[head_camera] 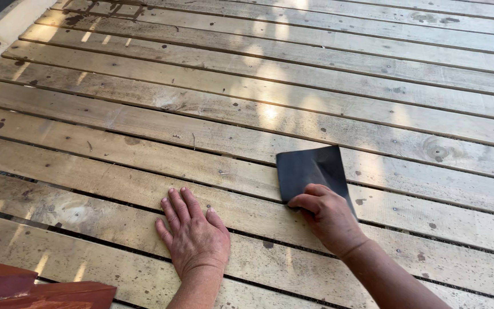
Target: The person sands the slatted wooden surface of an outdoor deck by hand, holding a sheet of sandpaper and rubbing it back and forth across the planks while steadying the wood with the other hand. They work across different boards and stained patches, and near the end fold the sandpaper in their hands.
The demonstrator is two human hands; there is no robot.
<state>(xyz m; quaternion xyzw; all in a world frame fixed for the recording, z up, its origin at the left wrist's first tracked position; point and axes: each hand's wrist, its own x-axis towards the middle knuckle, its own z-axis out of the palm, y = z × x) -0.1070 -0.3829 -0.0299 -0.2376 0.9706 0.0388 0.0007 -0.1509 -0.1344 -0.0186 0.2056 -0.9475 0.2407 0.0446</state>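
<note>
Right hand [330, 217] pressing dark abrasive sheet [311, 169] on weathered plank deck [258, 109]
Fingers curled over sheet, lower edge hidden; left hand [194, 236] flat, fingers spread

sandpaper [311, 167] on deck boards [144, 120], right of left hand [194, 237]

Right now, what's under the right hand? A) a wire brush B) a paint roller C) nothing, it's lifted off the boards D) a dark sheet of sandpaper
D: the right hand presses a dark sheet of sandpaper flat onto the weathered wooden deck boards, its fingers curled on the sheet's near edge, while the left hand lies flat on a board beside it, holding nothing.
</note>
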